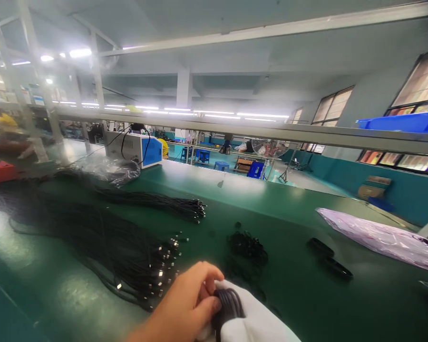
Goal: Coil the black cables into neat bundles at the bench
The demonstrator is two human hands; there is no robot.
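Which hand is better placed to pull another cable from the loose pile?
Probably the left hand: it sits beside the pile of black cables, though it grips a coiled cable. The white-gloved right hand lies farther away.

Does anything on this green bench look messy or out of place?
Nothing looks damaged or spilled. The black cables lie in loose, fanned-out bundles rather than neat rows, and a crumpled clear plastic bag sits by the blue-and-white machine. The left hand grips a coiled cable.

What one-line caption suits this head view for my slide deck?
Left hand and white-gloved right hand grip a coiled black cable over a green table.
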